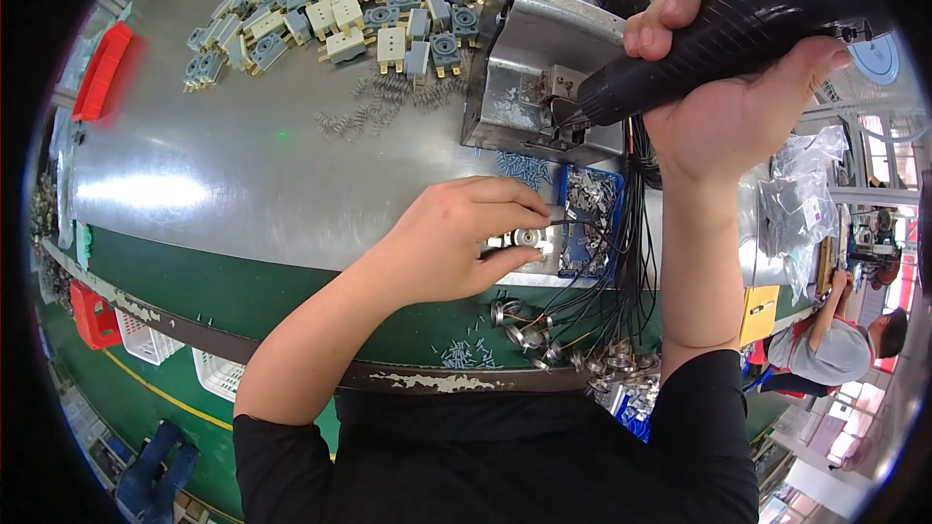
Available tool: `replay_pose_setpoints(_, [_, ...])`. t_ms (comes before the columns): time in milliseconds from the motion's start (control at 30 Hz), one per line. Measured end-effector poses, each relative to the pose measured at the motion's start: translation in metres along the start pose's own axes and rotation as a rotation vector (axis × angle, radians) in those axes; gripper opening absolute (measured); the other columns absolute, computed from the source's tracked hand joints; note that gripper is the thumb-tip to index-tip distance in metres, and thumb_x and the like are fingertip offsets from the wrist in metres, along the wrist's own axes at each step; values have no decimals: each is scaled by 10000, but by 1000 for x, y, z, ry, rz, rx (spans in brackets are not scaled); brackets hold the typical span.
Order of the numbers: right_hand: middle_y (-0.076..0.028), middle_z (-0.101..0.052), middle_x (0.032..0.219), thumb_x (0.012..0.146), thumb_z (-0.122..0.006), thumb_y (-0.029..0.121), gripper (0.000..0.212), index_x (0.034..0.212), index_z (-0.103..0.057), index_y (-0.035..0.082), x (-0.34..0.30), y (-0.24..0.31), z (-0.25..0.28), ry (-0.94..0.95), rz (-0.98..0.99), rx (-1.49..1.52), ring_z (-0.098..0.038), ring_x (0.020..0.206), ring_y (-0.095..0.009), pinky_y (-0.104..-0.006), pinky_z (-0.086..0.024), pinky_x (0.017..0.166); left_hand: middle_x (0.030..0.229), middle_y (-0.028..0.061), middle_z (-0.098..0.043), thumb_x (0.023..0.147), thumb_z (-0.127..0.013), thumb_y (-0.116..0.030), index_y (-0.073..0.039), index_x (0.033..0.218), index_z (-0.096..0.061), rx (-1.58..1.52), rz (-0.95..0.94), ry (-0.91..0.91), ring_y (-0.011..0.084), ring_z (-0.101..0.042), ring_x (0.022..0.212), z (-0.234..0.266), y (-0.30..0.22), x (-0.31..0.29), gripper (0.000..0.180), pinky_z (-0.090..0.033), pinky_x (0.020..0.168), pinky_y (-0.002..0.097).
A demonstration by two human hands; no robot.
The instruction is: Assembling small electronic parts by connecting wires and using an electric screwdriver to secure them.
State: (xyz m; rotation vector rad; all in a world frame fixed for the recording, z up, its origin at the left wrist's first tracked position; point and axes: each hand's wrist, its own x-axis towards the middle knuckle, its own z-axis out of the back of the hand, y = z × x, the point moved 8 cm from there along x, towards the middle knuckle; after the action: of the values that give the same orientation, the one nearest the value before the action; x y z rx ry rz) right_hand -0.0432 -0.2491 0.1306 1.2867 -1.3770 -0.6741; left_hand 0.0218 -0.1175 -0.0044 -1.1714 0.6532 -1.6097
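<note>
My right hand [714, 126] is wrapped round a black electric screwdriver [709, 44]. The tool's nose points down and left at the front of a metal box-like fixture [544, 24], where a small pale part [561, 82] sits. My left hand [451, 233] is curled over the bench, thumb and fingers closed about a small round metal part [527, 238] with a black wire. Beside that hand lie a blue tray [589, 213] of small metal pieces and a heap of blue screws [524, 168].
Grey and cream socket-like blocks [369, 5] and loose springs [388, 97] cover the far bench. A bundle of black cables [636, 262] with round metal ends runs over the near edge by more screws [468, 354]. A red bin [103, 68] stands left; another person [835, 349] sits right.
</note>
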Motion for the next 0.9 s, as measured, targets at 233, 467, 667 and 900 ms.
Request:
replay_pose_setpoints(233, [-96, -546, 698, 1051, -285, 764, 796, 1246, -498, 22, 3, -5, -1, 42, -98, 117, -557, 528, -214, -328, -496, 540, 1130, 109, -756, 832, -840, -125, -17, 1072, -766, 6, -17, -14, 319, -737, 997, -2, -1, 0, 273, -598, 870, 402])
replay_pose_setpoints(467, [-119, -621, 976, 965, -442, 835, 1056, 1540, -331, -44, 7, -13, 5, 771, -17, 346, -604, 736, -209, -403, -500, 717, 1131, 141, -756, 809, -845, -84, 0, 1081, -766, -27, -8, -10, 341, -740, 1009, -2, -1, -1, 295, -598, 878, 412])
replay_pose_setpoints(667, [-94, -558, 876, 900, -379, 928, 1168, 1550, -290, -38, -38, 3, 9, 908, 29, 176, -573, 678, -189, -370, -486, 661, 1137, 142, -749, 796, -839, -75, 2, 1077, -764, 7, -6, -20, 342, -735, 1000, 0, 0, -4, 300, -597, 868, 415])
replay_pose_setpoints(900, [-99, -556, 872, 870, -395, 950, 1194, 1543, -301, -32, -47, -11, 22, 705, -131, 269, -573, 672, -197, -369, -486, 651, 1111, 145, -747, 805, -846, -84, 7, 1052, -755, -20, -16, -34, 343, -733, 967, -2, 2, -4, 279, -600, 828, 416])
